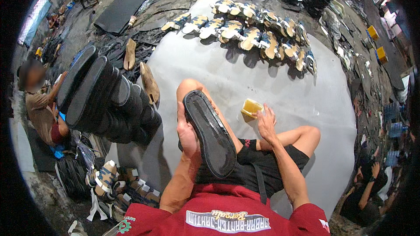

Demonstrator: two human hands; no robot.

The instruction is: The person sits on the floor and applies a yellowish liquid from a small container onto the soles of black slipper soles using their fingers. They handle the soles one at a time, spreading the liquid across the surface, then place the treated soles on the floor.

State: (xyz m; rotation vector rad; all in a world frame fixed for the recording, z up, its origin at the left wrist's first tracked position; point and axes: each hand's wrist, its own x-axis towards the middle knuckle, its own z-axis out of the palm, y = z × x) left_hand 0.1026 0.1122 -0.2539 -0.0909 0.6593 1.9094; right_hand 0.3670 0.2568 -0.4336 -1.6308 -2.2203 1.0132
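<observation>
My left hand (188, 137) grips a black shoe sole (209, 133) by its left edge, thumb along the side. The sole is tilted over my lap, its inner face towards me, with a shiny wet-looking patch near the upper end. My right hand (266, 124) is at the right rim of a small yellow tub (252, 107) on the grey sheet. Its fingers are bent, and whatever they pinch is too small or hidden to name.
Tall stacks of black soles (94, 91) stand at my left, beside wooden shoe lasts (149, 83). Rows of sandal uppers on lasts (251, 37) line the far part of the grey sheet (328, 118). More strapped uppers (105, 177) lie at lower left. Another person (43, 109) sits at far left.
</observation>
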